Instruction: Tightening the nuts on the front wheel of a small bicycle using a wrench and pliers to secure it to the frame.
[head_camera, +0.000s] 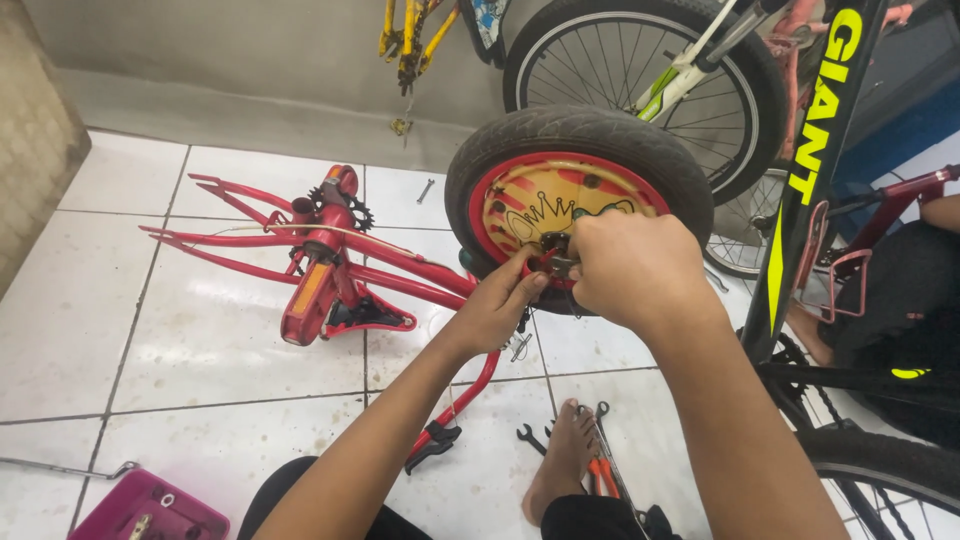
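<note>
A small red children's bicycle frame (340, 260) lies on its side on white floor tiles. Its wheel (577, 150) has a black tyre and a yellow and red disc cover. My left hand (497, 305) pinches the red fork end at the wheel's hub. My right hand (630, 265) is closed around a small dark tool or nut at the axle (556, 252); the fingers hide what exactly it grips. My bare foot (560, 470) rests on the tiles below.
Spanners (530, 438) and orange-handled pliers (602, 475) lie by my foot. A black and yellow bicycle frame (815, 170) and other wheels (640, 70) stand at the right. A magenta tray (150, 510) sits bottom left. Another person's arm (940, 212) shows at the right edge.
</note>
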